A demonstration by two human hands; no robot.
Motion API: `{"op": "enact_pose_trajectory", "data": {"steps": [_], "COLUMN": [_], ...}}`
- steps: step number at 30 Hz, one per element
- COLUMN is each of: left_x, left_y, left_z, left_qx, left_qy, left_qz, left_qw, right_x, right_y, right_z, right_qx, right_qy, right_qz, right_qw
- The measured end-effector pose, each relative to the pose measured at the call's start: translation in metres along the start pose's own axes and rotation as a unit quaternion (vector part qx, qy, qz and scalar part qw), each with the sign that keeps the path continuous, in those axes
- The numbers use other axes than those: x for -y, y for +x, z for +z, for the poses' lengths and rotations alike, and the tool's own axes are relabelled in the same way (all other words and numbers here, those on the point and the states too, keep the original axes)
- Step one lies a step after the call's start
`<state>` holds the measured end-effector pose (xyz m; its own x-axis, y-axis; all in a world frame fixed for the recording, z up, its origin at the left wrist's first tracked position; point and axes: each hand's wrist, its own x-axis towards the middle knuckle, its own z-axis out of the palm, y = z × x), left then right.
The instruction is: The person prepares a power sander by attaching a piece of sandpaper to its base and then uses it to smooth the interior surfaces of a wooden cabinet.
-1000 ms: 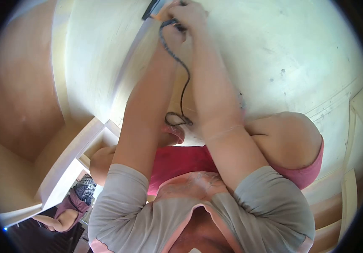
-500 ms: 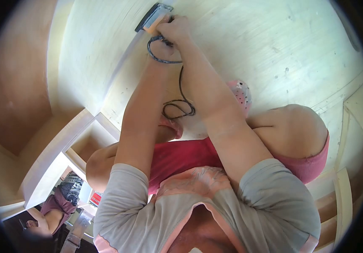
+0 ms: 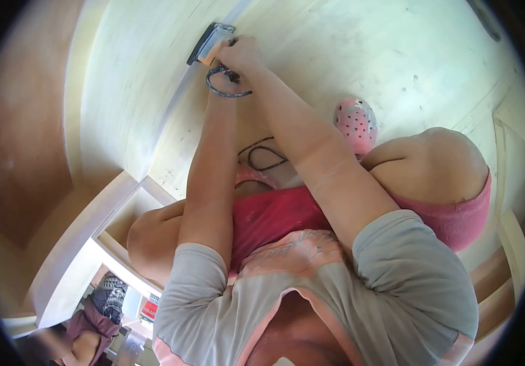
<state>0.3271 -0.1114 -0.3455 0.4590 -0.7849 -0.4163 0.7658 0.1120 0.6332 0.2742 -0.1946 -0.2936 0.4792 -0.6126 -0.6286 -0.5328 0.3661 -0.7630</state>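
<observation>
An orange and grey power sander (image 3: pixel 212 49) with a black base rests against the pale panel (image 3: pixel 134 79) at the top left of centre. My right hand (image 3: pixel 241 55) is wrapped round its near end. Just below it, my left hand (image 3: pixel 224 80) is close to the sander and its cord; its fingers are mostly hidden. A dark cord (image 3: pixel 229 94) loops beside my hands, and more of it lies coiled between my forearms.
A pink clog with holes (image 3: pixel 355 125) is on my foot, right of my forearms. Wooden shelf frames (image 3: pixel 85 268) stand at the lower left, more at the lower right (image 3: pixel 514 250). Another person (image 3: pixel 88 335) sits beyond the left frame.
The sander and both my hands have shifted slightly left and down in view. More of the pink clog shows, and my knees appear farther right.
</observation>
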Motion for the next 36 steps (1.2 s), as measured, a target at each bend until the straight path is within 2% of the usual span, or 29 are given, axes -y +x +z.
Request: {"op": "enact_pose_trajectory", "data": {"steps": [3, 6, 7, 8, 9, 10, 13, 15, 17, 20, 22, 23, 24, 26, 28, 30, 32, 33, 36], "left_x": [0.011, 0.011, 0.006, 0.001, 0.0, -0.001, 0.0, 0.004, -0.002, -0.016, -0.02, -0.018, -0.018, -0.016, -0.013, -0.012, -0.006, 0.003, 0.019], "left_y": [0.024, 0.031, 0.027, 0.023, 0.023, 0.021, 0.019, 0.013, -0.006, -0.036, -0.048, -0.05, -0.052, -0.046, -0.038, -0.023, -0.005, 0.004, 0.039], "left_z": [0.017, 0.028, 0.038, 0.05, 0.061, 0.062, 0.055, 0.026, -0.002, -0.021, -0.028, -0.029, -0.025, -0.015, 0.005, 0.025, 0.04, 0.032, 0.035], "left_qx": [-0.001, -0.027, -0.081, -0.134, -0.19, -0.192, -0.155, -0.086, -0.046, -0.043, -0.042, -0.04, -0.034, -0.008, 0.035, 0.095, 0.141, 0.09, 0.1], "left_qy": [0.014, 0.022, 0.156, 0.286, 0.132, 0.129, -0.002, -0.03, -0.037, -0.021, 0.007, 0.023, 0.044, 0.1, 0.183, 0.307, 0.396, 0.303, 0.239], "left_qz": [-0.002, 0.0, -0.033, -0.067, -0.098, -0.097, -0.068, -0.026, 0.002, 0.018, 0.031, 0.039, 0.046, 0.072, 0.116, 0.19, 0.265, 0.167, 0.189], "left_qw": [1.0, 0.999, 0.984, 0.946, 0.968, 0.968, 0.986, 0.996, 0.998, 0.999, 0.999, 0.998, 0.997, 0.992, 0.976, 0.928, 0.868, 0.934, 0.947], "right_x": [0.001, -0.003, -0.001, 0.004, 0.005, 0.003, 0.0, 0.004, 0.001, -0.023, -0.015, -0.015, -0.014, -0.009, -0.022, -0.027, -0.017, -0.018, -0.026], "right_y": [0.014, 0.035, 0.033, 0.033, 0.034, 0.034, 0.024, 0.001, -0.012, -0.01, -0.025, -0.026, -0.028, -0.024, 0.0, 0.012, 0.011, 0.022, 0.05], "right_z": [-0.016, -0.034, -0.041, -0.049, -0.051, -0.048, -0.038, -0.022, -0.006, 0.039, 0.042, 0.031, 0.022, 0.005, 0.0, -0.012, -0.038, -0.044, -0.059], "right_qx": [-0.049, -0.013, -0.011, 0.001, 0.011, 0.013, 0.001, 0.009, 0.042, 0.038, 0.033, 0.104, 0.109, 0.116, 0.093, 0.068, 0.055, 0.055, 0.026], "right_qy": [0.04, 0.084, 0.078, 0.107, 0.137, 0.134, 0.106, 0.051, -0.061, -0.063, 0.009, 0.078, 0.08, 0.186, 0.183, 0.18, 0.327, 0.328, 0.291], "right_qz": [-0.045, -0.034, -0.035, -0.009, 0.017, 0.016, -0.004, -0.002, -0.051, -0.07, -0.021, 0.04, 0.042, 0.077, 0.048, 0.019, 0.041, 0.04, -0.005], "right_qw": [0.997, 0.996, 0.996, 0.994, 0.99, 0.991, 0.994, 0.999, 0.996, 0.995, 0.999, 0.991, 0.99, 0.973, 0.977, 0.981, 0.943, 0.942, 0.956]}}
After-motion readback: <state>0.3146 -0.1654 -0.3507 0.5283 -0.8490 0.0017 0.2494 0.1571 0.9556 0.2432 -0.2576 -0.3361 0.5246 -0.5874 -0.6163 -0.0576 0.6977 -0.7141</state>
